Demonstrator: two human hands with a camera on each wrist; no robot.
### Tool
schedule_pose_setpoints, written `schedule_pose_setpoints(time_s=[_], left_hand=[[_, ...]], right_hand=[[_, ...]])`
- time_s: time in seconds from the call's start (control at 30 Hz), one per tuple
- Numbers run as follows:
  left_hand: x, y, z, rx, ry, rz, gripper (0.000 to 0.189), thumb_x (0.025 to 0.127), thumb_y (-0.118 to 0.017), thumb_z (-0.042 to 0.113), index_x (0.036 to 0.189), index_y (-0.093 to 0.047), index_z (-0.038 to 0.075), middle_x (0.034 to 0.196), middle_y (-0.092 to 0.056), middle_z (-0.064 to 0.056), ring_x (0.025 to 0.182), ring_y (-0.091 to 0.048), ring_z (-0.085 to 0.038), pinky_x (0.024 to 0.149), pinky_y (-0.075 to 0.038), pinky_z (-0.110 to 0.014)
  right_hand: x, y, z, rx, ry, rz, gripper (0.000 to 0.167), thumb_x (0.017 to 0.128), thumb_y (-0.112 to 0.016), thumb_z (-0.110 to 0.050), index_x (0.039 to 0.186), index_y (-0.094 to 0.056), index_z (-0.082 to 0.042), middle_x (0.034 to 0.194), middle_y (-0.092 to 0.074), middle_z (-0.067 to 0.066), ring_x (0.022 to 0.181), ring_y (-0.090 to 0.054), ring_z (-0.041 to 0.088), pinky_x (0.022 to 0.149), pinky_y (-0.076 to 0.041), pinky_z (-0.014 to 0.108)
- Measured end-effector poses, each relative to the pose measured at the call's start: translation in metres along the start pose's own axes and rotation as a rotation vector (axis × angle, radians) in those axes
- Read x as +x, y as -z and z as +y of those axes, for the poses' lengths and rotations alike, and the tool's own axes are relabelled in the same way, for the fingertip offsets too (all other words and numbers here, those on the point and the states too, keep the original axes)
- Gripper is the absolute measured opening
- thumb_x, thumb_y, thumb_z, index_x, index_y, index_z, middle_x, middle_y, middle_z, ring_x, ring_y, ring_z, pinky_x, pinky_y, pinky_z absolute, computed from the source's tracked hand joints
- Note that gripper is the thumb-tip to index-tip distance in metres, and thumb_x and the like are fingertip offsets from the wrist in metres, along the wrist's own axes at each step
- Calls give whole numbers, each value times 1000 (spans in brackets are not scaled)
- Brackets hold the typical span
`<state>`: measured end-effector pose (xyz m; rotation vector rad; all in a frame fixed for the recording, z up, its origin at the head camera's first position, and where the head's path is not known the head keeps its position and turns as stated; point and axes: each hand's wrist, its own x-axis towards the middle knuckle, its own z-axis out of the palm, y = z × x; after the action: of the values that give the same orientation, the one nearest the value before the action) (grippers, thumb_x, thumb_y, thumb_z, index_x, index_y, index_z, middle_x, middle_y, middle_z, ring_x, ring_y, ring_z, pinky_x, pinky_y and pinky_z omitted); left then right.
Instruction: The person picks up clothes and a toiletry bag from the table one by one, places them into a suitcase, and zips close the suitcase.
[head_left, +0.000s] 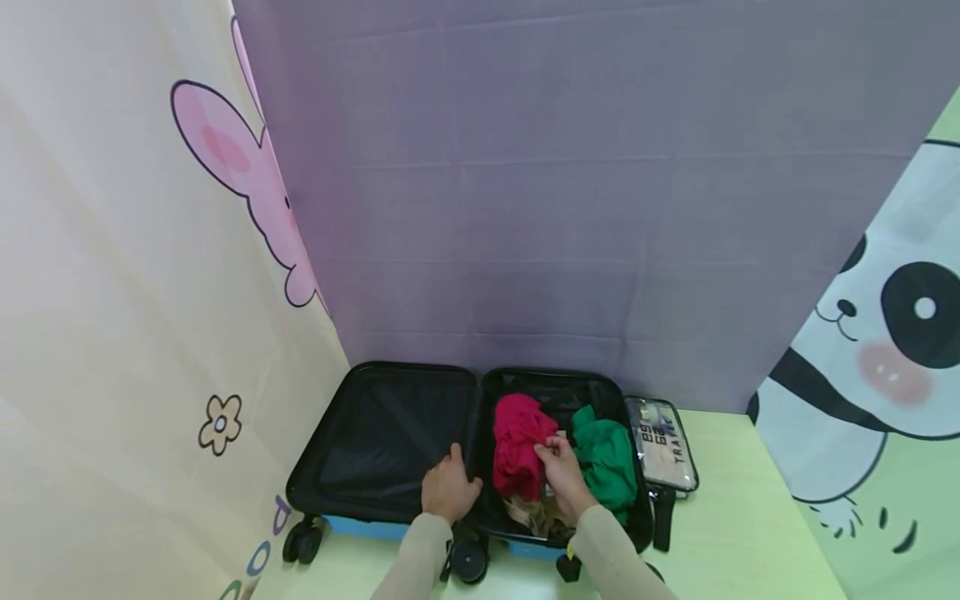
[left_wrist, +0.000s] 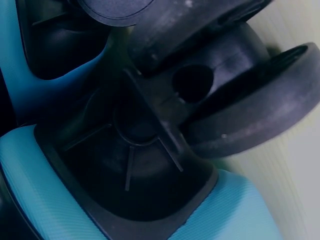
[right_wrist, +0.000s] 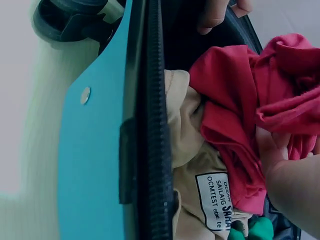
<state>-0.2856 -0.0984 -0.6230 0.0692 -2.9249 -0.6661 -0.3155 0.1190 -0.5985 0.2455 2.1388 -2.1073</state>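
Red cloth (head_left: 517, 446) pinched by right hand (head_left: 564, 479), left hand (head_left: 450, 487) loosely extended over suitcase (head_left: 371, 446)

Mauve backdrop (head_left: 570, 183) (creased), cream rabbit-print wall (head_left: 112, 333), panda-print wall (head_left: 900, 375), pale tabletop (head_left: 742, 508)

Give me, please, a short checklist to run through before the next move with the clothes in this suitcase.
1. Suitcase open: ok, both halves are spread.
2. Right hand on the red cloth: ok, its fingers grip it.
3. Left hand clear of the clothes: ok, it is over the other half.
4. Green cloth inside: ok.
5. Beige cloth clear of the front rim: cannot tell, the rim overlaps it in the right wrist view.
6. Clear pouch inside: not ok, it lies beside the suitcase.
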Motion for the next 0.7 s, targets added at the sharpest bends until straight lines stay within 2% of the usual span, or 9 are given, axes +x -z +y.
schedule_pose_setpoints(time_s=[0.13,0.27,0.37,0.47,0.57,0.7], left_hand=[[0,1,0,-1,8,-6,54,84,-78,36,120,-52,5,89,-67,-11,72,-66,-29,70,-54,-46],[0,0,1,-1,19,-11,56,83,-79,36,121,-52,5,89,-68,-11,73,-67,-30,70,-54,-46],[1,-1,1,2,25,-15,59,82,-80,37,122,-52,4,90,-69,-11,75,-68,-30,72,-55,-46],[1,-1,1,-5,28,-19,61,83,-80,37,125,-52,3,92,-70,-12,77,-69,-31,73,-55,-47],[1,-1,1,-14,23,-17,62,84,-79,36,128,-51,3,92,-70,-12,76,-68,-30,73,-55,-47],[1,-1,0,-20,16,-16,63,85,-78,36,131,-51,2,91,-70,-12,73,-67,-30,71,-55,-47]], right_hand=[[0,-1,0,143,-6,-42,31,102,-54,-5,129,-43,5,120,-55,13,94,-60,13,82,-50,26],[-1,-4,1,235,10,-76,39,99,-51,5,137,-42,9,142,-48,25,110,-67,22,95,-54,28],[1,-7,1,213,27,-86,43,99,-50,5,141,-41,9,153,-40,28,128,-59,36,109,-47,39],[2,-9,0,167,46,-81,46,99,-50,4,143,-41,9,157,-37,28,140,-45,45,116,-38,51],[4,-11,-3,131,70,-60,46,97,-51,3,142,-42,9,158,-37,27,146,-37,45,118,-31,54],[7,-8,-8,101,80,-39,47,95,-51,1,140,-42,10,165,-29,24,155,-21,42,123,-21,56]])
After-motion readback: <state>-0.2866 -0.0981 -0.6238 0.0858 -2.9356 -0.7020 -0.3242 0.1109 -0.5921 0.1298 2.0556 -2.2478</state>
